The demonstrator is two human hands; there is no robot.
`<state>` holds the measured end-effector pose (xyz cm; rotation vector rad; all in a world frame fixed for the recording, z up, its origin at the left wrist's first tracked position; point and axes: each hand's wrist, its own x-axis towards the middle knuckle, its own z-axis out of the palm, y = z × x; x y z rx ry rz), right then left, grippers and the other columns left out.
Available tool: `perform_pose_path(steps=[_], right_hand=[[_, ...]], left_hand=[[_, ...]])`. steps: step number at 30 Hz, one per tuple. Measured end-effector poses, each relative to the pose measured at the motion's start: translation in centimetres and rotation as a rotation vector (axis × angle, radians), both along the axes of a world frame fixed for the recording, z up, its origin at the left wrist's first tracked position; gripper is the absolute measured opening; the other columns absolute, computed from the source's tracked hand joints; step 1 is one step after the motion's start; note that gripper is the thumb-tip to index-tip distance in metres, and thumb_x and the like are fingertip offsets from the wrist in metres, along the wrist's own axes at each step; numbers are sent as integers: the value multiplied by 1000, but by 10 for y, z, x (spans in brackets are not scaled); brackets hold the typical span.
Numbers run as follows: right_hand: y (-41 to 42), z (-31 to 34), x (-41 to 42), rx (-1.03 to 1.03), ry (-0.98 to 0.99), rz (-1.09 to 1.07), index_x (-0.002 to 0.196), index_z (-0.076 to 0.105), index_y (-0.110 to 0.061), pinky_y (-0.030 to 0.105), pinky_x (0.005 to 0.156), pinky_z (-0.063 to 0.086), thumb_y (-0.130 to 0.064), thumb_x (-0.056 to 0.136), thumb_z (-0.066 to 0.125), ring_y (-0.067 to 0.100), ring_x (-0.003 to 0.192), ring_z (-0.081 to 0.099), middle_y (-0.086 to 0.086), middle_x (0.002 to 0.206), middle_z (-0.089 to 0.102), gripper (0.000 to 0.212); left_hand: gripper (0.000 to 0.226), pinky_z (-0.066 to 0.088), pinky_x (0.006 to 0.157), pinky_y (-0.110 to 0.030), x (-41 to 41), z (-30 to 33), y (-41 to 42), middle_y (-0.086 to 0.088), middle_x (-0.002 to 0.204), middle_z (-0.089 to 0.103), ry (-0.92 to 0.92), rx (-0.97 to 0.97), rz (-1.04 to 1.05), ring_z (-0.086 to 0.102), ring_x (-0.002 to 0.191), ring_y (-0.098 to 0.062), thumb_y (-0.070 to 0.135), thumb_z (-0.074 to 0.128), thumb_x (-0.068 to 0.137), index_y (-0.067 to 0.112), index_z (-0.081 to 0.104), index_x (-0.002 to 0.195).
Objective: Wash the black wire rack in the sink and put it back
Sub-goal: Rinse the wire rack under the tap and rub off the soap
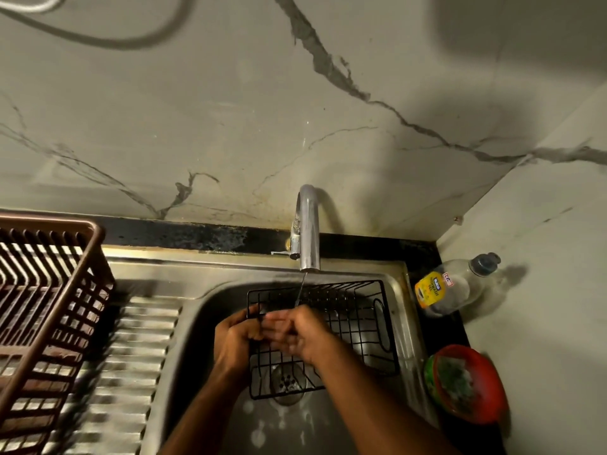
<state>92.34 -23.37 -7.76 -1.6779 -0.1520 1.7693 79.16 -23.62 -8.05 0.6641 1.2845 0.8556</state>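
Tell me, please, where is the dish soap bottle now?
In the head view the dish soap bottle lies tilted on the black counter right of the sink, in the wall corner, behind the red bowl.

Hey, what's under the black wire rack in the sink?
Through the rack wires the sink floor and the drain show. The hands cover the part under its left middle.

Chrome faucet (308, 231) at centre, running a thin stream. Left of the faucet: brown plastic dish basket (49, 310) beside a ribbed drainboard (131, 366). Right of the faucet, on the black counter (427, 254): clear dishwash-gel bottle (455, 284) lying tilted; nearer, a red bowl (468, 385) holding a green scrubber. Veined marble wall (230, 110) behind.
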Motion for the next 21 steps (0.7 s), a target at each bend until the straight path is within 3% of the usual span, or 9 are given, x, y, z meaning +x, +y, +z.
perform_pose_path(steps=[2, 4, 6, 8, 11, 15, 18, 19, 21], right_hand=[[7, -2, 30, 13, -272, -44, 98, 71, -3, 22, 55, 53, -6, 101, 37, 11, 57, 69, 11, 82, 77, 34], [4, -2, 55, 89, -614, 109, 101, 73, -4, 19, 59, 55, -8, 100, 49, 4, 56, 65, 13, 93, 76, 25], [-9, 2, 62, 250, -998, 425, 105, 73, -16, 19, 81, 53, -10, 96, 59, 6, 83, 67, 3, 105, 74, 18], [-35, 11, 61, 449, -1309, 648, 117, 70, -23, 21, 94, 48, -10, 90, 63, 11, 110, 62, -5, 119, 69, 31], [-63, 15, 72, 595, -1593, 521, 121, 64, -22, 31, 90, 53, -11, 79, 74, 20, 115, 57, -2, 122, 62, 44], [-64, 6, 68, 348, -1286, 260, 126, 48, -15, 22, 67, 50, -22, 80, 81, 16, 97, 57, -1, 127, 43, 57], [-63, -7, 72, 192, -1144, 64, 126, 46, -11, 22, 55, 51, -13, 81, 80, 22, 85, 65, 12, 126, 50, 56], [-65, -11, 75, 176, -1007, -6, 127, 50, -11, 28, 57, 56, -10, 83, 77, 24, 86, 68, 13, 124, 56, 51], [-68, -16, 75, 136, -550, -108, 121, 60, -15, 39, 61, 62, -6, 93, 65, 29, 86, 72, 13, 112, 69, 31]], left_hand=[[56, 56, 75, -46, -12, 2, 4, -27, 94, 73, 29, 12, -27, 70, 80, -41, 8, 55, 44, -4, 72, 96], [59, 57, 73, -40, -21, 5, 11, -24, 96, 74, 32, 26, -49, 70, 79, -38, 7, 54, 45, -4, 72, 99], [57, 57, 70, -35, -30, 13, 22, -20, 89, 76, 40, 50, -69, 70, 78, -37, 5, 53, 46, 1, 75, 98], [51, 53, 71, -36, -39, 23, 36, -20, 86, 77, 64, 115, -100, 69, 79, -38, 5, 55, 46, 5, 79, 91], [47, 51, 72, -40, -49, 40, 50, -21, 90, 77, 130, 176, -189, 70, 84, -43, 8, 58, 52, 6, 78, 95], [28, 53, 77, -44, -41, 52, 70, -19, 92, 76, 271, 240, -346, 71, 92, -43, 11, 67, 73, 8, 74, 100], [45, 51, 72, -37, -36, 57, 84, -14, 96, 77, 278, 248, -419, 72, 95, -39, 17, 64, 62, 10, 72, 105], [47, 51, 71, -36, -36, 58, 89, -13, 97, 78, 269, 242, -439, 73, 96, -38, 14, 64, 64, 9, 71, 110], [44, 55, 74, -37, -35, 61, 96, -11, 99, 79, 266, 225, -493, 74, 95, -34, 4, 66, 76, 5, 68, 121]])
